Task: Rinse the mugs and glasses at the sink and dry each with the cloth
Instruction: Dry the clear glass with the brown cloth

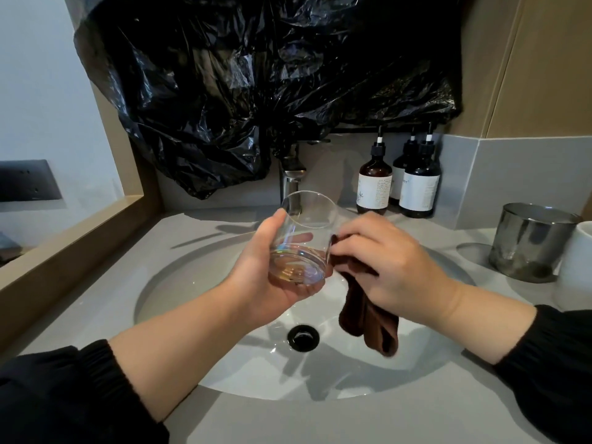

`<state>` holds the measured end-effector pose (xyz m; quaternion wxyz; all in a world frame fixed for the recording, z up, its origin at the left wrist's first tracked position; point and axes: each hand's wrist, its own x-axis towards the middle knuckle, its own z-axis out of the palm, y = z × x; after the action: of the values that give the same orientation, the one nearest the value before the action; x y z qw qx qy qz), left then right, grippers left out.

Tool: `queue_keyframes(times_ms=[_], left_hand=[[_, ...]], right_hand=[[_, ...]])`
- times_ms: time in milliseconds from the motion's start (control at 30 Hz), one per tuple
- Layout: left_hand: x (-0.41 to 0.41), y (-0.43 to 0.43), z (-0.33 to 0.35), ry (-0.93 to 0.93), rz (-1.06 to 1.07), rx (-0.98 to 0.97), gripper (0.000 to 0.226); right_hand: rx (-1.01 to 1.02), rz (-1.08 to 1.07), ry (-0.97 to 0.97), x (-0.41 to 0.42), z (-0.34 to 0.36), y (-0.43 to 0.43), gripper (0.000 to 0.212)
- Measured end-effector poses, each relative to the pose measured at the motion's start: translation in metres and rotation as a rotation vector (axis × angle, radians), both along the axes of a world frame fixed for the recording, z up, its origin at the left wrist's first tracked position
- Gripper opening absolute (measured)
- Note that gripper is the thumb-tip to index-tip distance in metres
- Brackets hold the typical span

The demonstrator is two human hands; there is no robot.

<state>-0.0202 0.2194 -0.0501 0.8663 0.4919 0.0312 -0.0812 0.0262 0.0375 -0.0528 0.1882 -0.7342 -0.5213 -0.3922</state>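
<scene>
No wording can be read. The amber brown glass pump bottle [374, 184] at the back of the grey stone bench [320, 421] bears a white label with rows of fine print, too small to make out. The two dark pump bottles [420, 190] beside it carry white labels, their print blurred.

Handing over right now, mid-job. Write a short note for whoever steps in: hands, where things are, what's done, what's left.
Left hand grips the glass, tilted over the sink.
Right hand pinches the brown cloth against the glass's side; the rest of it hangs down.
Done: no water shows at the tap, and this glass is at the drying step.
Left: finish drying it, then see to the white mug on the counter at right; whether it is rinsed cannot be told.
</scene>
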Motion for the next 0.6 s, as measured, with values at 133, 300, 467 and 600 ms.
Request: queue_keyframes(times_ms=[133,300,467,600], left_hand=[[-0.001,-0.005,-0.001,-0.028,-0.033,0.149,0.073],[0.001,-0.005,-0.003,0.01,-0.055,0.288,0.066],[0.0,-0.006,-0.004,0.094,-0.106,0.404,0.076],[0.0,-0.003,-0.003,0.136,-0.145,0.277,0.074]], right_hand=[[0.26,-0.23,0.384,0.015,0.011,-0.009,0.015],[0.217,-0.087,1.013,0.005,0.033,-0.024,0.03],[-0.012,-0.115,1.147,-0.005,0.026,-0.015,0.003],[0.178,-0.084,1.225,-0.006,0.024,-0.011,0.012]])
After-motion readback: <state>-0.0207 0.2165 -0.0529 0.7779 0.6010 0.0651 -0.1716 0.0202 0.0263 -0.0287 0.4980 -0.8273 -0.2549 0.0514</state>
